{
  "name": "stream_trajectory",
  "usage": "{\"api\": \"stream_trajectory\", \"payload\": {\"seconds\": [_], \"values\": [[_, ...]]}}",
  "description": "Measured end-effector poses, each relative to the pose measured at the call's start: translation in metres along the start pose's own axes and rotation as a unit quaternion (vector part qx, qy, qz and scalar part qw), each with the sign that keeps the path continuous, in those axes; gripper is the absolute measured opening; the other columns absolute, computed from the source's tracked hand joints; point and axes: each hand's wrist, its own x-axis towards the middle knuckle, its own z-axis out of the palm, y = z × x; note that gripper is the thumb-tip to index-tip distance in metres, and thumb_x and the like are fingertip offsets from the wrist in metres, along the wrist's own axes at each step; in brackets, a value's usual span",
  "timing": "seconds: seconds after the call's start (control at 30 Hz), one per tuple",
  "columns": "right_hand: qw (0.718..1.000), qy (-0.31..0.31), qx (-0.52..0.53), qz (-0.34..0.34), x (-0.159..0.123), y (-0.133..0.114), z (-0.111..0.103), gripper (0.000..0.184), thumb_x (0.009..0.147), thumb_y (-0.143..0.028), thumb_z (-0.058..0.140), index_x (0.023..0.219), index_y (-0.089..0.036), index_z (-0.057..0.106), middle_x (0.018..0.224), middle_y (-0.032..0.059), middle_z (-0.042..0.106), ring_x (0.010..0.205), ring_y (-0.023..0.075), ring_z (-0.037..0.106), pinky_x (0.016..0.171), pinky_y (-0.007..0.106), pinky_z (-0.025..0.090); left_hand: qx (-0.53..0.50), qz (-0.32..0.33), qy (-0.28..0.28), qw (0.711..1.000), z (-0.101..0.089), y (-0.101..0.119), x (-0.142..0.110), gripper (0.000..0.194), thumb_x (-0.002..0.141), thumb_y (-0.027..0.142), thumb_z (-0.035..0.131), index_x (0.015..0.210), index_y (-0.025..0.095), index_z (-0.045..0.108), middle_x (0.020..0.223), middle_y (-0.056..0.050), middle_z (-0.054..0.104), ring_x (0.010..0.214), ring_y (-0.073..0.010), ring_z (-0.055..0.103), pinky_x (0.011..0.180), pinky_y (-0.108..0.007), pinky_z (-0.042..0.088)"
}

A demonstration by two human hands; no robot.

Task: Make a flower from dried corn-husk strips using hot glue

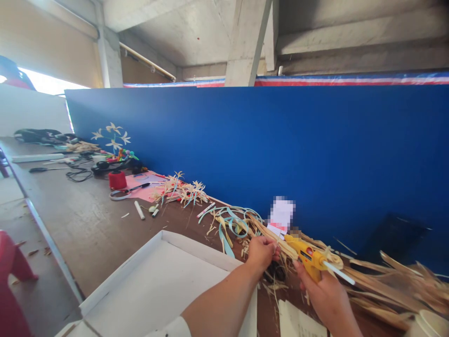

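Note:
My right hand [328,292] is wrapped round a yellow hot glue gun [304,252], a white glue stick [339,273] jutting from its back end. The gun's front end points left, toward my left hand [261,253]. The fingers of that hand are pinched together close to the gun's front; something thin and pale shows at the fingertips, too small to name. Dried plant strips [389,290] lie behind and to the right of the gun. Under my hands, dark scissor-like handles [275,271] are partly hidden.
A white shallow box [168,276] sits on the brown table [66,210] at my left. Pale blue ribbon strips [228,229], handmade flowers [182,189], a red thread spool [117,180] and pink paper [140,187] lie farther left. A blue partition [280,145] runs along the table's back.

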Motion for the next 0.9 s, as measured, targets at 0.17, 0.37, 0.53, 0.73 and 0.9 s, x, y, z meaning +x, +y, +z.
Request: {"api": "stream_trajectory", "payload": {"seconds": [0.17, 0.37, 0.53, 0.73, 0.9], "values": [[0.998, -0.064, 0.012, 0.026, -0.0005, -0.0039, -0.0040, 0.050, 0.073, -0.065, 0.039, 0.084, -0.022, 0.061, 0.057, 0.0041, 0.064, 0.065, 0.0252, 0.063, 0.057, 0.031, 0.042, 0.005, 0.002, 0.000, 1.000, 0.0001, -0.0004, 0.0005, 0.013, 0.074, 0.008, 0.053, 0.062, 0.010, 0.059, 0.053, 0.000, 0.056, 0.046, -0.0072, 0.051, 0.054, -0.022, 0.048], [0.997, -0.072, 0.010, 0.036, -0.0017, -0.0064, -0.0048, 0.051, 0.074, -0.067, 0.036, 0.083, -0.022, 0.058, 0.057, 0.0039, 0.063, 0.062, 0.0248, 0.062, 0.060, 0.032, 0.042, 0.005, 0.004, 0.002, 1.000, 0.0005, -0.0015, 0.0012, 0.011, 0.073, 0.012, 0.059, 0.062, 0.011, 0.059, 0.053, 0.000, 0.056, 0.047, -0.0079, 0.051, 0.056, -0.023, 0.049], [0.998, -0.063, 0.013, 0.020, -0.0018, -0.0055, -0.0046, 0.050, 0.074, -0.065, 0.037, 0.086, -0.021, 0.059, 0.058, 0.0039, 0.064, 0.062, 0.0247, 0.062, 0.059, 0.032, 0.042, 0.006, -0.001, 0.005, 1.000, 0.0003, -0.0013, 0.0007, 0.013, 0.075, 0.010, 0.055, 0.062, 0.011, 0.057, 0.052, 0.001, 0.055, 0.046, -0.0072, 0.051, 0.052, -0.021, 0.048], [0.998, -0.057, 0.001, 0.010, -0.0011, -0.0026, -0.0033, 0.049, 0.075, -0.064, 0.038, 0.082, -0.022, 0.059, 0.058, 0.0045, 0.064, 0.063, 0.0256, 0.063, 0.059, 0.032, 0.042, 0.010, 0.004, 0.009, 1.000, -0.0002, 0.0031, -0.0029, 0.013, 0.075, 0.009, 0.055, 0.062, 0.010, 0.058, 0.053, 0.000, 0.055, 0.045, -0.0070, 0.051, 0.053, -0.021, 0.048], [1.000, -0.025, -0.002, -0.013, -0.0014, -0.0031, -0.0020, 0.048, 0.074, -0.062, 0.042, 0.085, -0.021, 0.063, 0.060, 0.0044, 0.065, 0.060, 0.0235, 0.062, 0.056, 0.030, 0.043, 0.011, 0.001, 0.013, 1.000, -0.0004, 0.0037, -0.0027, 0.013, 0.073, 0.008, 0.055, 0.061, 0.011, 0.057, 0.054, 0.000, 0.057, 0.046, -0.0075, 0.051, 0.054, -0.022, 0.048]]}}
